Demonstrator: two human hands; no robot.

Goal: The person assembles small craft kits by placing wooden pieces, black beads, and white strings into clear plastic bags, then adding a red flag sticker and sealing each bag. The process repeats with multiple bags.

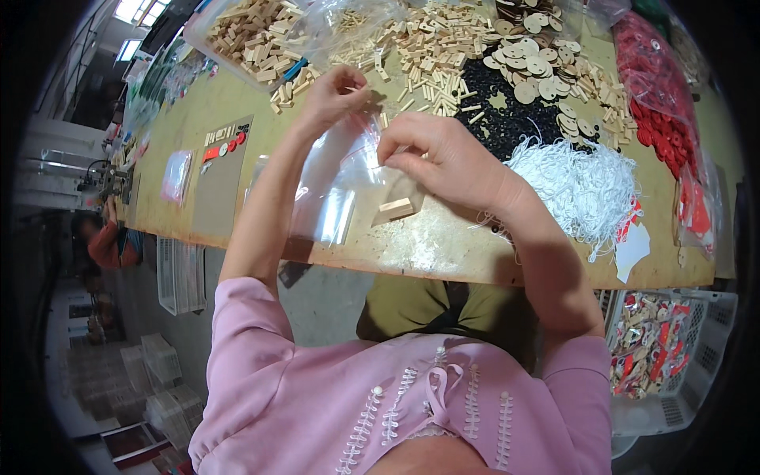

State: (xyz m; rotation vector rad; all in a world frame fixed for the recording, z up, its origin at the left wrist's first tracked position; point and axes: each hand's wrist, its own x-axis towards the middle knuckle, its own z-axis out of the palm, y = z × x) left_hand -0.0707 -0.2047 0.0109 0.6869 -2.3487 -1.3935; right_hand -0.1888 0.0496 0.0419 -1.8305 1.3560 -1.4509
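Over the table, my left hand [336, 101] is closed in a pinch near the upper edge of a clear plastic zip bag [352, 146] with red lines. What sits between its fingertips is too small to make out. My right hand [447, 154] is closed too, thumb against fingers, at the bag's right side; its grip is partly hidden. More clear bags [321, 210] lie flat beneath, by my left forearm. Below my right hand are small pale wooden blocks [397, 208], side by side; I cannot tell whether film covers them.
Wooden blocks fill a clear bin [207, 39]; loose sticks [431, 83], wooden discs [526, 67] and black bits [499, 119] spread behind my hands. White string [574, 182] and bagged red pieces [657, 87] lie right. A cardboard sample board [218, 182] lies left. A filled crate [673, 348] stands low right.
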